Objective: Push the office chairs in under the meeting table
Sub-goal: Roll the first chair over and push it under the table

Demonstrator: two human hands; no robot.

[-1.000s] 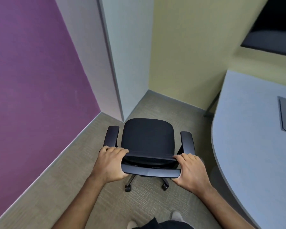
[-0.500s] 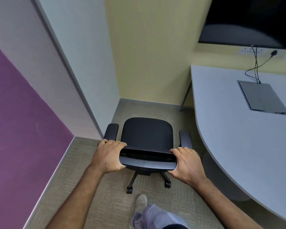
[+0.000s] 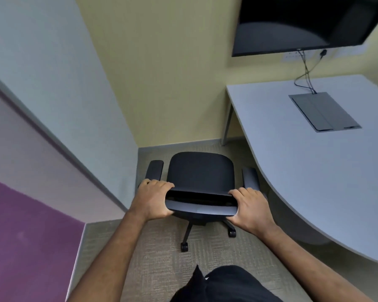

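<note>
Since the earlier frames the office chair (image 3: pixel 200 177) has rolled away from the purple wall (image 3: pixel 26 236) at the lower left of the frame and now sits in the centre, close to the yellow wall (image 3: pixel 162 73), with the meeting table (image 3: pixel 314 171) filling the right side.

The left hand (image 3: pixel 153 200) and right hand (image 3: pixel 250 209) each grip an end of the backrest top, fingers curled over the edge and held together, thumbs underneath. The chair's right armrest (image 3: pixel 250 177) lies just beside the table's curved edge, but the seat is not under the top; it faces the far wall rather than the table.

The step in hand looks like steering the chair into position. The next move probably calls for swinging the backrest so the seat points right, then pushing so the armrests pass beneath the tabletop without catching its edge.

No brand, label or writing can be read; the wall screen (image 3: pixel 292 22) at upper right is dark, and the grey cable hatch (image 3: pixel 324 111) is unmarked.
</note>
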